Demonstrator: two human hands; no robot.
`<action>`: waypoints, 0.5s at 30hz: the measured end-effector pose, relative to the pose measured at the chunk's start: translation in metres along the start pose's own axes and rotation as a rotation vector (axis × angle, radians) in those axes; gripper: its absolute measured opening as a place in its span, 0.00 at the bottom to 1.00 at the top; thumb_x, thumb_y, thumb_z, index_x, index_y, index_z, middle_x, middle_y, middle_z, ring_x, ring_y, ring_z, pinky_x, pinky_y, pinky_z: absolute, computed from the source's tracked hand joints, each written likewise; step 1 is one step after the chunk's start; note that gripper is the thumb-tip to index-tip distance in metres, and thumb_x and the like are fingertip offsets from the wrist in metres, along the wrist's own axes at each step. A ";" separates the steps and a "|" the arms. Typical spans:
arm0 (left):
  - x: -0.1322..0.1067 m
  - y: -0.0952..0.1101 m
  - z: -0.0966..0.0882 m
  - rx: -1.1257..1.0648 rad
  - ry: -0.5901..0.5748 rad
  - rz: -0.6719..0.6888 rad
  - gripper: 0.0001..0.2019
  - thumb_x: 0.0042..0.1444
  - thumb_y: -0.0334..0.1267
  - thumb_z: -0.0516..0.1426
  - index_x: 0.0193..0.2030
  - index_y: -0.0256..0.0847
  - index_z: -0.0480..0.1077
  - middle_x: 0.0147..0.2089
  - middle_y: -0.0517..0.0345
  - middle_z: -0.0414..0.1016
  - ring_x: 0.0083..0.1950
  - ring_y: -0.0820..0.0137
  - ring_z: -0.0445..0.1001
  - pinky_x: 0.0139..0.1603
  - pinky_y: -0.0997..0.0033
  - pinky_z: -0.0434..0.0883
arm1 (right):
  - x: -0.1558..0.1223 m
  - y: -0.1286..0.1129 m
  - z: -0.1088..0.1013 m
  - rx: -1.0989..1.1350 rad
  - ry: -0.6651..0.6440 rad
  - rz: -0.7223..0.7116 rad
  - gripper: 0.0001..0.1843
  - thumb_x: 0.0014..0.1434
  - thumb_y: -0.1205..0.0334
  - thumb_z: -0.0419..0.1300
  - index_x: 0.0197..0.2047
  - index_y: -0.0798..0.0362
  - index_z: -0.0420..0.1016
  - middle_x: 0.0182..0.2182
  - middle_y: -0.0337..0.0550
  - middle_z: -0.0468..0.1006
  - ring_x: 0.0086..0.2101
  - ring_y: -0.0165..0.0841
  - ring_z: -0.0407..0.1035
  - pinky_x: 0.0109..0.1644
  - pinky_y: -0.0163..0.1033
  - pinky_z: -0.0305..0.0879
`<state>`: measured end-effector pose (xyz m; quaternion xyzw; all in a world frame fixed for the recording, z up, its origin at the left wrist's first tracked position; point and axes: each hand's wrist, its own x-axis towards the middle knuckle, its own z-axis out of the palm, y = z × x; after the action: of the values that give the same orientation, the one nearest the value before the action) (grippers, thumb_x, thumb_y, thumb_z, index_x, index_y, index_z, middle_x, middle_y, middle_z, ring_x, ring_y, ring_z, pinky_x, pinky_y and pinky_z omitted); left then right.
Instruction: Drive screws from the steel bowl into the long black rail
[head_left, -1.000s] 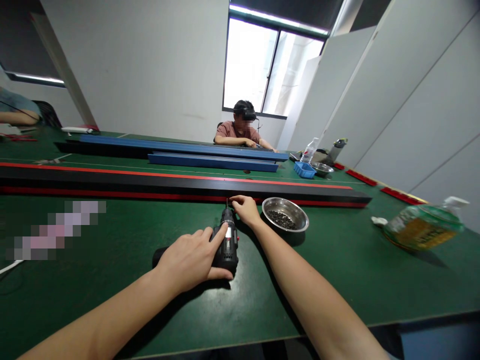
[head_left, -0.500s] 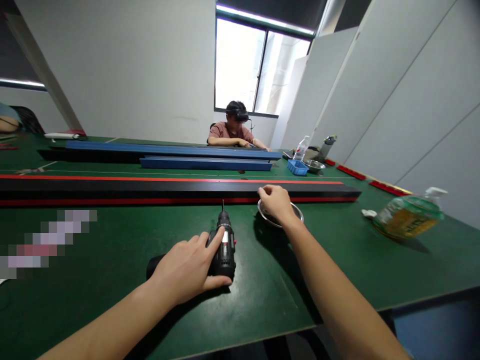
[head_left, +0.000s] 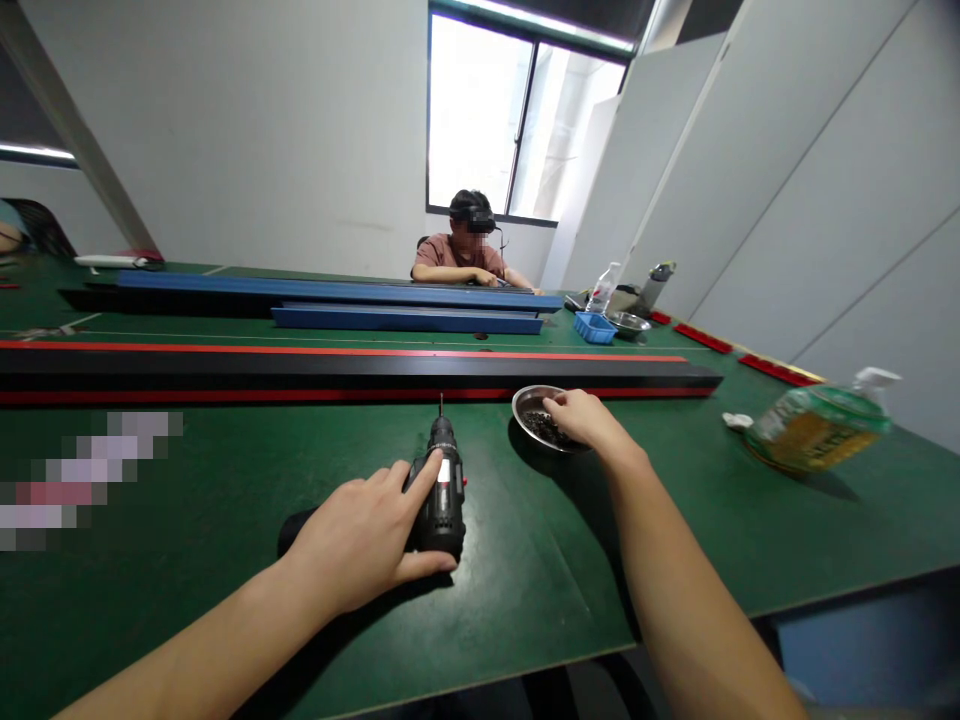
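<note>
My left hand (head_left: 356, 540) is wrapped over a black cordless drill (head_left: 444, 500) that lies on its side on the green table, its bit pointing away from me toward a long black and red bar (head_left: 360, 375). My right hand (head_left: 589, 415) reaches into a round metal bowl (head_left: 517, 412) holding many small dark pieces, which look like screws. The thumb and fingers are pinched together over the pieces; whether anything is between them cannot be made out.
Blue bars (head_left: 405, 319) lie across the table behind the black one. A clear jug of yellow liquid (head_left: 817, 430) stands at right. Farther back are a blue basket (head_left: 595, 327), a bottle (head_left: 602, 289) and another metal bowl (head_left: 628, 323). Across the table sits a person (head_left: 461, 250).
My right hand has dropped from above the bowl's far rim down into the bowl, shifting slightly right, and the dark pieces now show. My left hand stays on the drill.
</note>
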<state>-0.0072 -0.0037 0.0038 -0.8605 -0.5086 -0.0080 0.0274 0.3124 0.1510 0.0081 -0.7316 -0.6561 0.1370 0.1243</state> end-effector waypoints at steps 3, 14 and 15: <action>0.000 0.001 0.000 -0.003 -0.002 -0.001 0.49 0.59 0.70 0.50 0.78 0.44 0.42 0.53 0.43 0.73 0.45 0.51 0.78 0.43 0.54 0.75 | -0.004 -0.004 0.003 -0.105 -0.087 -0.100 0.23 0.67 0.48 0.54 0.45 0.56 0.85 0.41 0.54 0.84 0.40 0.41 0.76 0.44 0.37 0.65; 0.002 0.002 -0.002 -0.012 -0.005 -0.007 0.48 0.58 0.70 0.50 0.78 0.43 0.43 0.53 0.44 0.74 0.45 0.51 0.78 0.43 0.54 0.75 | -0.005 -0.010 0.007 -0.078 -0.158 -0.146 0.20 0.64 0.48 0.58 0.38 0.55 0.84 0.38 0.50 0.84 0.35 0.37 0.75 0.38 0.37 0.63; 0.001 0.002 -0.002 -0.012 -0.004 -0.006 0.48 0.59 0.70 0.50 0.78 0.43 0.44 0.53 0.44 0.74 0.46 0.51 0.78 0.43 0.54 0.75 | -0.006 -0.011 0.007 -0.068 -0.173 -0.146 0.16 0.61 0.51 0.61 0.37 0.54 0.84 0.37 0.48 0.83 0.34 0.36 0.74 0.37 0.36 0.63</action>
<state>-0.0048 -0.0036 0.0061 -0.8590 -0.5114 -0.0097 0.0212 0.2995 0.1466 0.0059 -0.6712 -0.7202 0.1678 0.0519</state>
